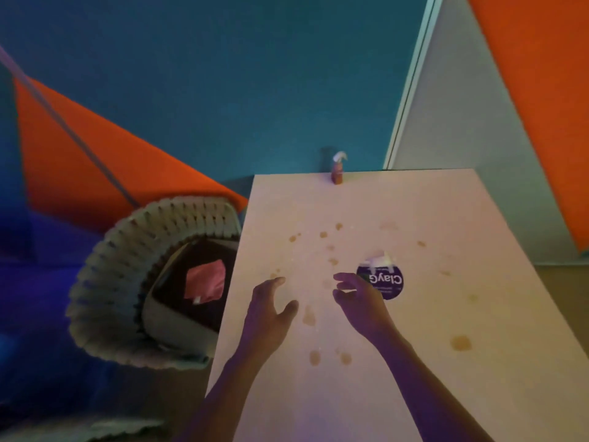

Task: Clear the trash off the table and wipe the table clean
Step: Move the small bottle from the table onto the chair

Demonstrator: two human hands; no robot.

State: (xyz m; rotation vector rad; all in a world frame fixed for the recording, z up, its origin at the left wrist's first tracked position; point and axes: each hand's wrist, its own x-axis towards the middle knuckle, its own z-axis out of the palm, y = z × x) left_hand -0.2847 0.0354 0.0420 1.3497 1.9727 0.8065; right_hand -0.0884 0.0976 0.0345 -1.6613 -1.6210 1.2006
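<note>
Left hand: the left hand hovers over the near middle of the table, fingers spread and loosely curled, grasping nothing.
Right hand: the right hand is just beside it, fingers bent into a loose claw, also with nothing in it; its fingertips are next to the purple container.
Table: a pale rectangular table fills the lower right of the view, both bare forearms reaching over it from the near edge.
Stains: brownish spill spots are scattered across the tabletop, some near the hands and others further back.
Purple container: a round purple-topped wipes container stands on the table just right of the right hand, a white wipe poking from its top.
Writing: white letters on the lid read "ClayG" (seen upside down; smaller print is too blurred to read).
Basket: a woven basket sits left of the table, holding a bin with something pink inside.
Spray bottle: a small spray bottle stands upright at the table's far edge.
Wall: teal with orange panels behind.
</note>
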